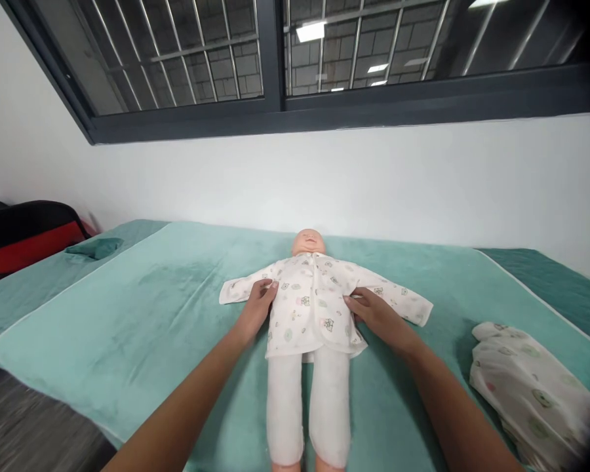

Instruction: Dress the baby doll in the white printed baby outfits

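A baby doll (309,242) lies on its back, its head toward the wall. It wears a white printed baby shirt (302,308), with both sleeves spread out to the sides, and white leggings (285,406) on its legs. At the shirt's left side, just below the sleeve, my left hand (259,307) is closed with thumb and fingers on the fabric. My right hand (371,313) pinches the opposite side of the shirt under the other sleeve. The doll's own hands are not visible.
Under the doll is a light green sheet (177,328) over the bed. A folded printed cloth (531,387) lies at the right. A black and red chair (34,229) stands at the far left, near a small dark green cloth (94,248). Behind rises a white wall (285,177) with a barred window.
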`<move>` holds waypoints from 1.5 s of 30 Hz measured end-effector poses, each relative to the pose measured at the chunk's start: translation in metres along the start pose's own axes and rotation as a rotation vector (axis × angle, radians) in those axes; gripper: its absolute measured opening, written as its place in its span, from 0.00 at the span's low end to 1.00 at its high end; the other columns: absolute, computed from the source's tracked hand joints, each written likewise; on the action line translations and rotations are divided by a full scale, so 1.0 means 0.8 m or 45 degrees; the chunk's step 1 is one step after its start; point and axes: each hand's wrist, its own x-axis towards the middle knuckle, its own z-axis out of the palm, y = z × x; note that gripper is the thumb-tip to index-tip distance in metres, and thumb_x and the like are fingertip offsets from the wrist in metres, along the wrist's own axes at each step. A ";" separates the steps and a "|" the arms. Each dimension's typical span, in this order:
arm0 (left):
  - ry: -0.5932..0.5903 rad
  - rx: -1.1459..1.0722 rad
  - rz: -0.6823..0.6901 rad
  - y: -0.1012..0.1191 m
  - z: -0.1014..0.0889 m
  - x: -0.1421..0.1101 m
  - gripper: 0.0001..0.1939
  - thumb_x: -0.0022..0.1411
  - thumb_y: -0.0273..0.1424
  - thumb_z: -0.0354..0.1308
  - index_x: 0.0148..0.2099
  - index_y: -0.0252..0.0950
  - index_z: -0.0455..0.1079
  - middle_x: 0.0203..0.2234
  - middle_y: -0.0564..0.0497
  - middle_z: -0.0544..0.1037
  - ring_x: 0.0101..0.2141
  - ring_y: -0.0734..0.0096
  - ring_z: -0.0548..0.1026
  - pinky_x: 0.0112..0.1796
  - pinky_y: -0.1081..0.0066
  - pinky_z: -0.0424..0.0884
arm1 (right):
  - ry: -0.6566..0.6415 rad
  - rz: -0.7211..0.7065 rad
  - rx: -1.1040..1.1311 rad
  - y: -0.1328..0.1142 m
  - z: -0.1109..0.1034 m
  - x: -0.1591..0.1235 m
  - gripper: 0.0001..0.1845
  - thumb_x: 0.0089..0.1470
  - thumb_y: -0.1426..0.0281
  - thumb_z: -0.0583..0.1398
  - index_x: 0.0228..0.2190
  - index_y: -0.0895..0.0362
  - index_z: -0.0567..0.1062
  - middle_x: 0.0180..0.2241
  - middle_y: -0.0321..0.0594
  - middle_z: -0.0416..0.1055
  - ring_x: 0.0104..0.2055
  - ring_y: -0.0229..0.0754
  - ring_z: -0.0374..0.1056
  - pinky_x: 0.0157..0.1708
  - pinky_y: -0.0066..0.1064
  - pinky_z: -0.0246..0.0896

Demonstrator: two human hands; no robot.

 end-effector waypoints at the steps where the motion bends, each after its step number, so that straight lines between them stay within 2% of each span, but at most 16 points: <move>1: -0.008 -0.044 -0.019 0.003 0.005 0.003 0.29 0.61 0.55 0.54 0.55 0.41 0.64 0.47 0.46 0.75 0.45 0.63 0.75 0.43 0.68 0.71 | -0.055 -0.005 0.116 -0.002 0.003 0.000 0.18 0.53 0.53 0.63 0.38 0.53 0.73 0.31 0.37 0.76 0.35 0.46 0.72 0.36 0.36 0.67; 4: 0.009 -0.157 -0.059 0.009 0.020 0.015 0.34 0.59 0.55 0.57 0.60 0.42 0.59 0.51 0.44 0.72 0.47 0.62 0.75 0.44 0.67 0.73 | -0.094 -0.103 0.279 -0.010 0.012 -0.002 0.18 0.54 0.54 0.63 0.42 0.52 0.72 0.35 0.37 0.76 0.40 0.46 0.73 0.41 0.37 0.69; 7: -0.009 -0.264 -0.047 0.011 0.033 0.032 0.34 0.61 0.54 0.56 0.63 0.44 0.57 0.56 0.43 0.70 0.49 0.62 0.75 0.46 0.68 0.74 | -0.051 -0.205 0.331 -0.015 0.013 -0.003 0.23 0.55 0.56 0.64 0.50 0.48 0.70 0.50 0.40 0.74 0.56 0.49 0.67 0.56 0.42 0.63; 9: -0.026 -0.326 -0.023 0.011 0.040 0.043 0.33 0.62 0.52 0.55 0.64 0.45 0.56 0.59 0.44 0.69 0.53 0.62 0.74 0.48 0.68 0.73 | 0.033 -0.166 0.340 -0.016 0.012 -0.003 0.28 0.53 0.56 0.65 0.55 0.45 0.68 0.59 0.39 0.68 0.64 0.49 0.60 0.61 0.44 0.57; 12: -0.059 -0.390 0.005 0.011 0.046 0.050 0.33 0.63 0.51 0.55 0.66 0.47 0.56 0.64 0.46 0.63 0.57 0.61 0.70 0.51 0.68 0.72 | 0.160 -0.014 0.344 -0.014 0.008 -0.004 0.39 0.50 0.55 0.67 0.61 0.44 0.62 0.65 0.39 0.60 0.68 0.49 0.53 0.65 0.44 0.53; 16: -0.075 -0.349 0.065 0.006 0.044 0.041 0.30 0.63 0.51 0.55 0.64 0.49 0.62 0.64 0.48 0.64 0.59 0.60 0.68 0.54 0.65 0.69 | 0.162 -0.011 0.311 -0.014 0.005 -0.003 0.42 0.51 0.55 0.67 0.63 0.46 0.59 0.62 0.42 0.64 0.65 0.50 0.60 0.60 0.43 0.59; 19: -0.012 -0.239 0.165 0.003 0.039 0.024 0.25 0.64 0.50 0.55 0.58 0.44 0.68 0.59 0.48 0.70 0.58 0.59 0.67 0.56 0.63 0.65 | 0.204 0.020 0.218 -0.010 0.000 0.002 0.38 0.52 0.53 0.65 0.60 0.52 0.62 0.50 0.44 0.76 0.51 0.51 0.73 0.47 0.41 0.69; 22: -0.016 -0.195 0.213 0.000 0.032 0.006 0.24 0.63 0.49 0.56 0.55 0.41 0.69 0.57 0.46 0.72 0.54 0.57 0.70 0.53 0.62 0.68 | 0.200 0.066 0.198 -0.004 -0.004 0.002 0.35 0.53 0.54 0.63 0.59 0.53 0.64 0.41 0.42 0.80 0.39 0.49 0.76 0.36 0.38 0.70; 25: -0.138 -0.212 0.148 -0.004 0.017 -0.012 0.27 0.60 0.47 0.61 0.58 0.42 0.67 0.52 0.46 0.74 0.50 0.57 0.73 0.46 0.63 0.71 | 0.105 0.038 0.216 0.001 -0.005 -0.007 0.34 0.55 0.56 0.63 0.60 0.50 0.63 0.42 0.41 0.79 0.38 0.49 0.76 0.36 0.38 0.69; 29: -0.377 -0.249 0.103 -0.012 -0.006 -0.031 0.33 0.56 0.39 0.66 0.63 0.46 0.63 0.48 0.46 0.76 0.50 0.57 0.73 0.50 0.62 0.68 | 0.030 -0.022 0.153 0.007 -0.002 -0.028 0.37 0.56 0.58 0.61 0.64 0.50 0.57 0.45 0.42 0.78 0.42 0.50 0.75 0.41 0.41 0.68; 31: -0.434 -0.254 0.135 -0.016 -0.010 -0.034 0.32 0.58 0.36 0.64 0.63 0.46 0.62 0.49 0.46 0.76 0.49 0.59 0.74 0.50 0.63 0.68 | 0.084 -0.035 0.091 0.009 0.001 -0.040 0.36 0.57 0.57 0.61 0.64 0.50 0.58 0.44 0.41 0.78 0.43 0.50 0.74 0.42 0.41 0.68; 34: -0.329 -0.153 0.236 -0.023 -0.008 -0.032 0.24 0.59 0.33 0.61 0.58 0.43 0.66 0.48 0.46 0.76 0.43 0.63 0.75 0.44 0.66 0.69 | 0.256 -0.027 -0.019 0.012 0.008 -0.057 0.35 0.57 0.55 0.60 0.62 0.51 0.60 0.37 0.39 0.77 0.37 0.47 0.72 0.37 0.39 0.67; 36: -0.169 -0.045 0.324 -0.031 -0.005 -0.028 0.15 0.59 0.32 0.60 0.49 0.39 0.71 0.42 0.48 0.77 0.39 0.65 0.75 0.41 0.68 0.69 | 0.347 -0.027 -0.039 0.014 0.014 -0.069 0.35 0.58 0.54 0.60 0.62 0.53 0.60 0.33 0.38 0.76 0.32 0.45 0.71 0.34 0.38 0.67; 38: -0.030 0.035 0.375 -0.039 -0.005 -0.024 0.09 0.58 0.32 0.59 0.42 0.37 0.71 0.34 0.51 0.77 0.35 0.68 0.73 0.38 0.71 0.67 | 0.438 -0.053 -0.034 0.018 0.021 -0.085 0.33 0.59 0.54 0.58 0.61 0.54 0.60 0.33 0.38 0.76 0.32 0.44 0.71 0.36 0.39 0.68; 41: 0.066 0.122 0.379 -0.048 -0.010 -0.023 0.08 0.57 0.31 0.59 0.41 0.38 0.69 0.30 0.54 0.75 0.31 0.70 0.71 0.33 0.72 0.64 | 0.607 -0.132 -0.205 0.028 0.023 -0.114 0.26 0.62 0.57 0.55 0.58 0.54 0.64 0.45 0.45 0.76 0.45 0.47 0.73 0.49 0.44 0.66; 45: 0.057 0.285 0.441 -0.047 -0.019 -0.035 0.08 0.58 0.33 0.57 0.41 0.39 0.69 0.31 0.55 0.74 0.31 0.70 0.70 0.34 0.71 0.64 | 0.784 -0.282 -0.985 0.044 -0.007 -0.166 0.23 0.61 0.65 0.54 0.56 0.56 0.66 0.60 0.49 0.65 0.63 0.51 0.59 0.63 0.49 0.53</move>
